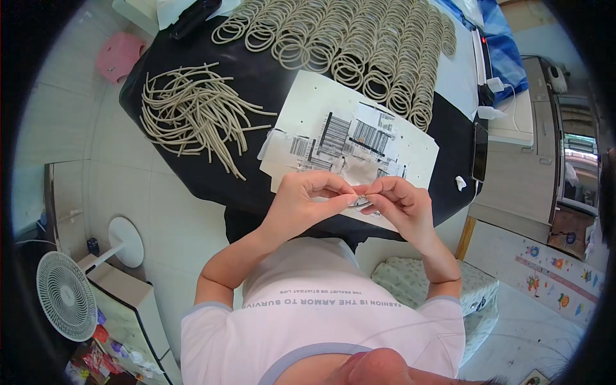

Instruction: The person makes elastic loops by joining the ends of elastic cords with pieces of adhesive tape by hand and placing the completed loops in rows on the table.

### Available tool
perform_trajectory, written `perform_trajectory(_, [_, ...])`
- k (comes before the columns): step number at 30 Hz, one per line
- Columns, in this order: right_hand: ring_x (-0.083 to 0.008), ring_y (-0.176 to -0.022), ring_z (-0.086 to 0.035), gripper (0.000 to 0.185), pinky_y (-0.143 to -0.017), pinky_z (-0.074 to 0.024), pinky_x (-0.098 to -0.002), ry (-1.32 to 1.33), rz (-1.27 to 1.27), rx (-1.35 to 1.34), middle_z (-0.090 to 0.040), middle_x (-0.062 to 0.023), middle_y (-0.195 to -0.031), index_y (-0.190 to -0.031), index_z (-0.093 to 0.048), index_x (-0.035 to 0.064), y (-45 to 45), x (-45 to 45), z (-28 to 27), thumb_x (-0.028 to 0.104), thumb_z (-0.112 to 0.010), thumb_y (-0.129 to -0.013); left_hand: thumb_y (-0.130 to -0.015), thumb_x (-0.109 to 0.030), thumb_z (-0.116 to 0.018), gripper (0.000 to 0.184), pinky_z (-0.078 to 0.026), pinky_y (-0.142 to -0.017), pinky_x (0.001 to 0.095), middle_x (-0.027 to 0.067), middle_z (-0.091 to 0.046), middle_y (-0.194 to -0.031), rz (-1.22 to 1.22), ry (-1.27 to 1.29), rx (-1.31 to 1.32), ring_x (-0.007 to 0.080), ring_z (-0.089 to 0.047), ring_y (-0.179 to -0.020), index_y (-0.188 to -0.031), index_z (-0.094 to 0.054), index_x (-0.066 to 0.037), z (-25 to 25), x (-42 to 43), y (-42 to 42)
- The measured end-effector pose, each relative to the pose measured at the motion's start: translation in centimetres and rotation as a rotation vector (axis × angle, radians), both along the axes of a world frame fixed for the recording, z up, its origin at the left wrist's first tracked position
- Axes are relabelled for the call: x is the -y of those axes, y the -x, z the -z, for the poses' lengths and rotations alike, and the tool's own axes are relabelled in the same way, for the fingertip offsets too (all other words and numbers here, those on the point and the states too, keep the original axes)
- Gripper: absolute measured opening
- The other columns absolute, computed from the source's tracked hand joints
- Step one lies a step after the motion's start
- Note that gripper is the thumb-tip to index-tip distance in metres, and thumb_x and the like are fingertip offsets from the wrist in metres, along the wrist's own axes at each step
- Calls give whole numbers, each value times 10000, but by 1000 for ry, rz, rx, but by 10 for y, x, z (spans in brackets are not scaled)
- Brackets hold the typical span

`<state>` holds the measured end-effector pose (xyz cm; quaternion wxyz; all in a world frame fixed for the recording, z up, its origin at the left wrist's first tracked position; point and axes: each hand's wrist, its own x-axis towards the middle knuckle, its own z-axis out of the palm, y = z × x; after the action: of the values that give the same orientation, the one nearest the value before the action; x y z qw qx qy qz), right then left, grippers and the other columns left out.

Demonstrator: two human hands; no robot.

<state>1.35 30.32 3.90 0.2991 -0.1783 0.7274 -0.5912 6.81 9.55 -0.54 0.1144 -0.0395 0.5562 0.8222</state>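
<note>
My left hand [307,200] and my right hand [403,204] meet over the near edge of a white board [292,115] covered with barcode labels. Both are closed, thumbs and fingertips pinched together around something small and pale that I cannot make out. Beneath the fingertips, a crumpled whitish patch [359,171] lies on the board. To the left of the board is a loose pile of beige cords [199,115]. Beyond it, rows of beige rings [346,42] overlap one another.
A black cloth [192,173] covers the table. At its right edge lie a phone [479,151] and a small white scrap [461,183]. A black object [196,18] sits at the far left corner. A white fan [66,295] and a pink stool [120,58] stand to the left.
</note>
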Motion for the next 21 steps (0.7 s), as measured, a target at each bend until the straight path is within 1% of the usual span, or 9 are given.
perform_trajectory(12, [-84, -857, -648, 98, -763, -562, -227, -41, -12, 23, -687, -115, -1089, -1029, -589, -43, 1, -3, 1, 23, -556, -964, -843, -25, -708, 127, -525, -828, 264, 88, -701, -940, 16, 8, 17, 121, -652, -874, -944, -699, 51, 1, 0, 0])
perform_trajectory(21, [-88, -888, -642, 97, -788, -574, -245, -27, -23, 4, -683, -121, -1095, -1033, -587, -46, 1, -1, -1, 7, -545, -963, -841, -26, -709, 121, -525, -815, 252, 84, -700, -931, 15, 22, 21, 114, -649, -865, -934, -699, 49, -2, 1, 1])
